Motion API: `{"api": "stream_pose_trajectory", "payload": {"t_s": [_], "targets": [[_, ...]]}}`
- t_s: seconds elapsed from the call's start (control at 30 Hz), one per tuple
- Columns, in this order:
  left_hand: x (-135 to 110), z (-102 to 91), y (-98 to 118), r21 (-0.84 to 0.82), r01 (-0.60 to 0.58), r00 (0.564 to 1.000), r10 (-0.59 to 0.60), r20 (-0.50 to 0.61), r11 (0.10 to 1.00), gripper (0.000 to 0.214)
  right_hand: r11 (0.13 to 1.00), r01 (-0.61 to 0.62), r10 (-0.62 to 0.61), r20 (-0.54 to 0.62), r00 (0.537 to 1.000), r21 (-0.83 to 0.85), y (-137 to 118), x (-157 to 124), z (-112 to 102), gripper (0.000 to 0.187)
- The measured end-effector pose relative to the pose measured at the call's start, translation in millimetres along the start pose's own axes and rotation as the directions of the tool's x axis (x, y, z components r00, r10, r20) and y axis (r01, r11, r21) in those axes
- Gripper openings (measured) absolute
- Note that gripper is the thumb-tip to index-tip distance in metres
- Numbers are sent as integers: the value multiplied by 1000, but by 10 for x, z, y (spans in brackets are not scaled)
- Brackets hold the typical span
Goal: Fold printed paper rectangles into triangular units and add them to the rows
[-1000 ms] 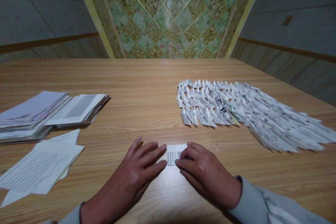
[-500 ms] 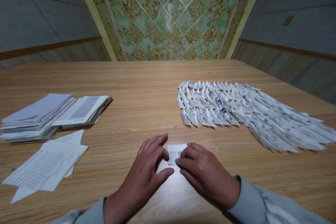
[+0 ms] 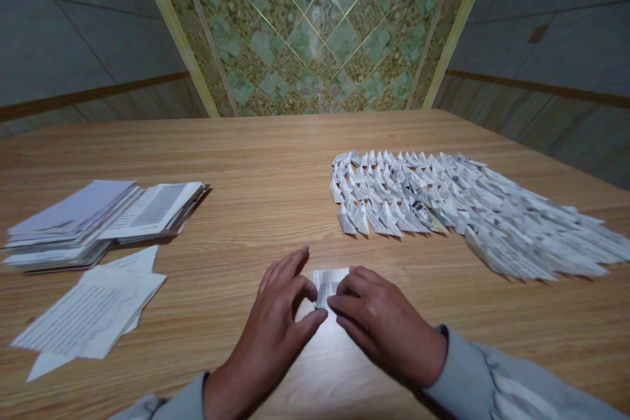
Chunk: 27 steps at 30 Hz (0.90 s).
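Observation:
A small folded piece of printed paper (image 3: 329,281) lies on the table between my hands, its right part covered by fingers. My left hand (image 3: 280,308) is at its left edge, the index finger and thumb closing on the lower left corner while the other fingers stretch forward. From the right, my right hand (image 3: 386,321) grips the paper with bent fingers. Beyond it, on the right, stand several rows of folded paper boats (image 3: 388,220) made of printed sheets, packed tightly together.
Stacks of printed paper (image 3: 73,216) lie at the left of the wooden table (image 3: 256,164). Nearer me, a few loose sheets (image 3: 93,308) overlap at angles. A tiled wall (image 3: 315,33) rises behind the table's far edge.
My left thumb has come up against the paper's lower left corner, and the paper's near edge looks lifted or tilted. My right hand has barely moved.

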<state>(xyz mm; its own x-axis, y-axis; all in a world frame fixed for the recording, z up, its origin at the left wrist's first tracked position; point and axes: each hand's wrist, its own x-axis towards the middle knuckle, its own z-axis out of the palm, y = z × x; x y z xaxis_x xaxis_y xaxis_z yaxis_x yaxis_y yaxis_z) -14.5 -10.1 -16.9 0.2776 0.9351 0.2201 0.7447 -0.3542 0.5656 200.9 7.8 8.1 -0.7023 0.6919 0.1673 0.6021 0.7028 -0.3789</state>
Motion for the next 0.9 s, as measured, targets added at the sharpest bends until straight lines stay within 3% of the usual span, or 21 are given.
{"api": "stream_pose_trajectory", "payload": {"t_s": [0.27, 0.5, 0.63, 0.73, 0.83, 0.9], "targets": [[53, -45, 55, 87, 47, 998, -50, 30, 995, 16, 1000, 8, -8, -23, 1000, -20, -12, 9, 1, 12], [84, -43, 85, 205, -17, 1000, 12, 23, 979, 15, 992, 23, -28, -38, 999, -121, -36, 32, 1, 14], [67, 23, 57, 240, -41, 998, 53, -43, 970, 8, 990, 32, -37, -35, 999, -136, -44, 32, -12, 15], [34, 25, 36, 260, -175, 976, 201, -78, 950, 18, 990, 41, -47, -44, 998, -132, -38, 25, -5, 13], [-5, -23, 4, 295, -358, 926, 377, -8, 886, 28, 990, 45, -51, -50, 997, -130, -33, 22, 11, 12], [-28, -72, -34, 327, -425, 901, 428, 66, 844, 31, 990, 44, -51, -47, 998, -136, -31, 25, 14, 13]]}}
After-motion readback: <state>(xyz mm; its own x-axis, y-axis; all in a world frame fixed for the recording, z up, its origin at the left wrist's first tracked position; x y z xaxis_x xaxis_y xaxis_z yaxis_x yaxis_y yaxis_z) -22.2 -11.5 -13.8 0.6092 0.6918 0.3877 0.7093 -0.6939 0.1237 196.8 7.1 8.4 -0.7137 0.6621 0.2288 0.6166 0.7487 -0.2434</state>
